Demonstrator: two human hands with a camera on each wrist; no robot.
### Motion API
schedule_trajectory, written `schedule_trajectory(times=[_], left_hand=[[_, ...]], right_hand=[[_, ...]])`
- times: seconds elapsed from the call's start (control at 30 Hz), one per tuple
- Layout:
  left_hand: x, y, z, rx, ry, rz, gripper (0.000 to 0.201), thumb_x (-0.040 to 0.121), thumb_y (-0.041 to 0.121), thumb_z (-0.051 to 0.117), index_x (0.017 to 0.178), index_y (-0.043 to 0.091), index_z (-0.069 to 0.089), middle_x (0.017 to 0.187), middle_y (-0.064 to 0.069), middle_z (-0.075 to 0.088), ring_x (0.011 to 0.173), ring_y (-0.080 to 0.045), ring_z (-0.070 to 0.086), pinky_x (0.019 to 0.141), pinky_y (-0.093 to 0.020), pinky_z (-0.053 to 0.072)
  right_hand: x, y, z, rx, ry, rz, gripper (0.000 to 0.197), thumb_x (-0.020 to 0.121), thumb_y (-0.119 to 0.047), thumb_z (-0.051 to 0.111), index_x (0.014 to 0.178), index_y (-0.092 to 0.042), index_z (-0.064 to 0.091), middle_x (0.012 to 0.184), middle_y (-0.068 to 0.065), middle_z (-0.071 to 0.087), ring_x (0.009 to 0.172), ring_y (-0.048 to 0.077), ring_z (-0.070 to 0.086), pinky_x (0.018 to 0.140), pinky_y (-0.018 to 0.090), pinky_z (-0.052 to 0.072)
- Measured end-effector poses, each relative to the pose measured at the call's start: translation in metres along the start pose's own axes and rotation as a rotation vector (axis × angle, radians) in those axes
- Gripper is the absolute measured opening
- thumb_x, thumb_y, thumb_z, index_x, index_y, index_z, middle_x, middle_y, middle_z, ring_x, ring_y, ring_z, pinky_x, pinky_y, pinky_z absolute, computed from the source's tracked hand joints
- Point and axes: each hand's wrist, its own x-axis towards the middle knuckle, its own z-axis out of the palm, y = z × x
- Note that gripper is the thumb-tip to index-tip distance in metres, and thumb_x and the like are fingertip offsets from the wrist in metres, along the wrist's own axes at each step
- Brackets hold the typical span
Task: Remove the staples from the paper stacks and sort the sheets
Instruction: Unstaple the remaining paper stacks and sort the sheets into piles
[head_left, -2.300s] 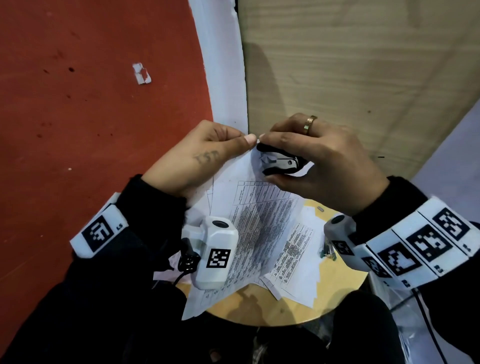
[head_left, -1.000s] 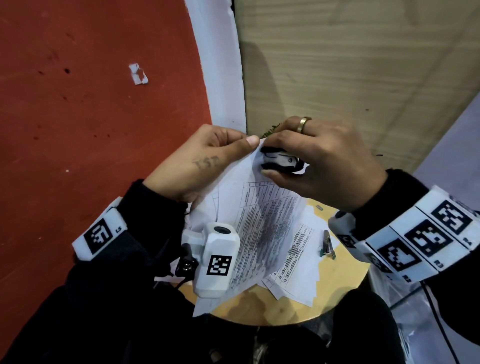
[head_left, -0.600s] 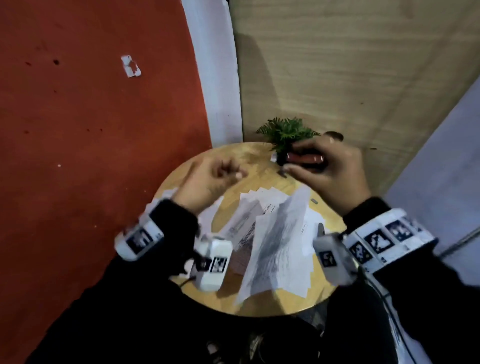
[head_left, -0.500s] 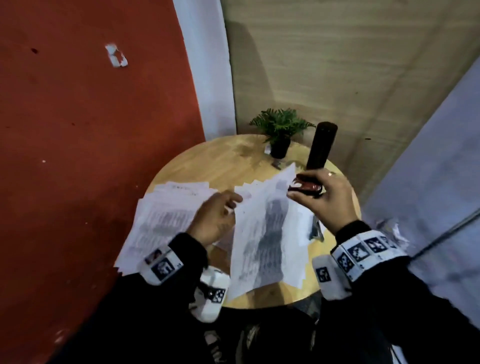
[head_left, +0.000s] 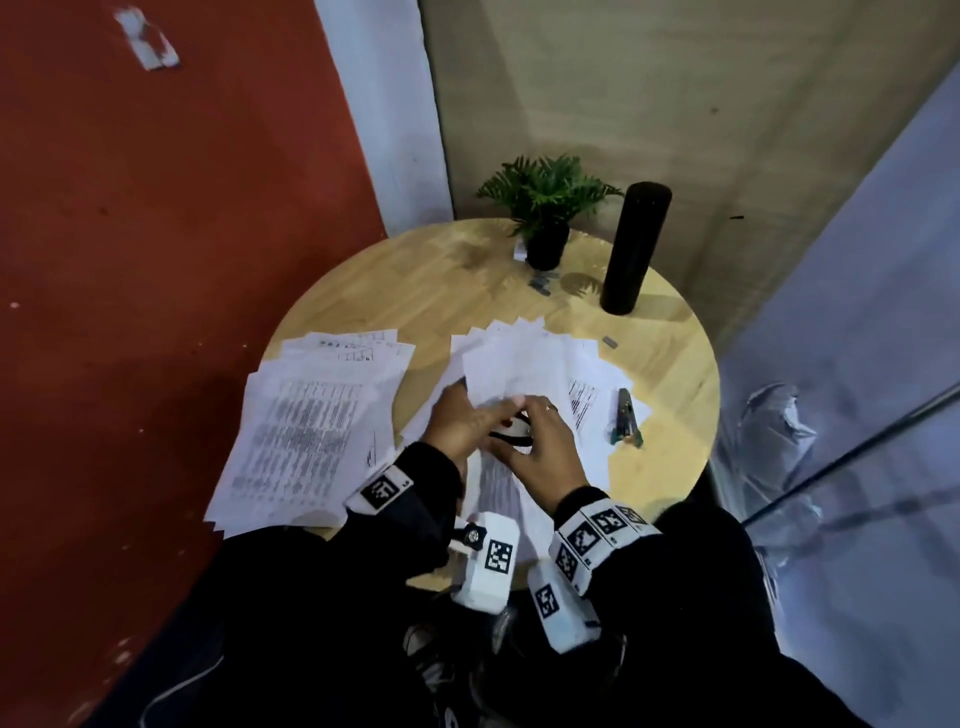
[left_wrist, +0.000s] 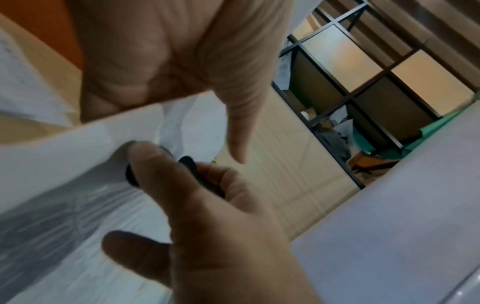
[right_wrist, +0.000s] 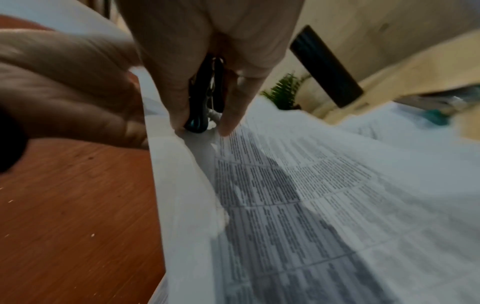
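On the round wooden table (head_left: 415, 291), my left hand (head_left: 462, 421) pinches the edge of a printed paper stack (head_left: 496, 493) near its corner. In the right wrist view the left hand's fingers (right_wrist: 124, 123) curl over that edge of the paper stack (right_wrist: 285, 195). My right hand (head_left: 540, 441) grips a black staple remover (head_left: 511, 434) between thumb and fingers. The staple remover's tip (right_wrist: 198, 125) touches the stack's corner. From the left wrist the staple remover (left_wrist: 193, 172) shows against the paper stack (left_wrist: 78, 164). No staple is visible.
A pile of loose printed sheets (head_left: 311, 421) lies at the table's left and a fanned pile (head_left: 530, 358) at its middle. A potted plant (head_left: 545, 239) and black cylinder (head_left: 631, 249) stand at the back. A small tool (head_left: 626, 423) lies right. Pulled staples (head_left: 540, 283) lie near the plant pot.
Both hands were raised close to the camera, working the stack's corner. They dropped to the table, the left hand letting go for a moment, and now meet again at the corner.
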Motion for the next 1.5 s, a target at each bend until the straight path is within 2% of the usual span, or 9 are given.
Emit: schedule_trajectory(times=[0.1,0.17,0.37,0.43,0.63,0.9,1.03,1.23,1.5], left_hand=[[0.016,0.003,-0.013,0.053,0.19,0.039,0.01,0.082,0.003,0.068,0.092,0.006,0.068,0.098,-0.017,0.07,0.087,-0.023,0.067,0.085,-0.038,0.053],[0.018,0.014,-0.024,0.079,0.245,0.081,0.022,0.085,0.005,0.065,0.105,-0.004,0.065,0.108,-0.02,0.067,0.096,-0.027,0.065,0.089,-0.036,0.05],[0.002,0.062,-0.058,0.067,0.275,0.38,0.026,0.087,0.002,0.062,0.113,0.0,0.06,0.112,-0.01,0.062,0.096,-0.013,0.063,0.094,-0.029,0.046],[-0.005,0.074,-0.065,0.061,0.262,0.447,0.025,0.086,0.001,0.062,0.11,0.009,0.06,0.112,-0.008,0.062,0.086,0.002,0.064,0.093,-0.025,0.047],[-0.019,0.099,-0.078,0.041,0.213,0.541,0.027,0.088,0.0,0.059,0.11,0.014,0.055,0.092,0.019,0.066,0.078,0.02,0.059,0.075,-0.002,0.042],[-0.034,0.119,-0.09,0.065,0.32,0.666,0.032,0.08,0.007,0.071,0.108,0.016,0.06,0.086,0.022,0.07,0.086,0.009,0.063,0.081,-0.014,0.049],[-0.046,0.142,-0.088,0.761,0.526,1.007,0.064,0.068,0.052,0.073,0.125,0.03,0.053,0.114,0.004,0.061,0.109,-0.024,0.054,0.089,-0.039,0.038],[-0.053,0.176,-0.08,1.096,0.354,1.011,0.025,0.083,0.046,0.056,0.07,0.024,0.056,0.058,0.012,0.041,0.076,-0.023,0.054,0.073,-0.036,0.028],[-0.062,0.175,-0.084,0.703,0.167,0.914,0.014,0.081,0.032,0.061,0.073,0.02,0.064,0.061,0.003,0.057,0.059,-0.006,0.047,0.058,-0.027,0.036]], right_hand=[[0.007,-0.016,-0.008,-0.004,-0.002,-0.106,0.043,0.078,-0.015,0.075,0.114,-0.003,0.055,0.109,0.01,0.055,0.1,0.016,0.056,0.083,0.009,0.042],[0.011,-0.027,-0.019,-0.022,0.001,-0.156,0.044,0.078,-0.017,0.075,0.114,-0.001,0.055,0.112,0.011,0.055,0.103,0.02,0.057,0.086,0.023,0.047],[0.036,-0.065,-0.078,-0.065,0.172,-0.291,0.049,0.073,-0.028,0.074,0.111,-0.002,0.06,0.111,0.007,0.055,0.104,0.018,0.057,0.092,0.017,0.043],[0.046,-0.084,-0.096,-0.123,0.154,-0.359,0.05,0.071,-0.031,0.074,0.109,-0.002,0.062,0.124,0.013,0.05,0.112,0.022,0.054,0.098,0.03,0.043],[0.058,-0.143,-0.126,-0.431,-0.056,-0.492,0.048,0.066,-0.031,0.083,0.108,-0.015,0.065,0.154,-0.001,0.014,0.108,-0.001,0.046,0.09,0.019,0.04],[0.057,-0.172,-0.131,-0.617,-0.097,-0.538,0.051,0.063,-0.038,0.084,0.104,-0.013,0.066,0.117,0.007,0.053,0.092,0.03,0.061,0.074,0.041,0.05],[0.049,-0.181,-0.13,-0.6,-0.145,-0.588,0.052,0.061,-0.047,0.079,0.1,-0.015,0.066,0.109,0.004,0.053,0.09,0.03,0.06,0.072,0.039,0.05],[0.045,-0.192,-0.139,-0.467,-0.159,-0.607,0.054,0.058,-0.05,0.073,0.098,-0.015,0.067,0.101,-0.001,0.047,0.089,0.024,0.06,0.077,0.045,0.052],[0.045,-0.194,-0.14,-0.329,-0.018,-0.652,0.053,0.066,-0.05,0.071,0.102,-0.012,0.064,0.127,0.005,0.042,0.109,0.02,0.056,0.091,0.045,0.05]])
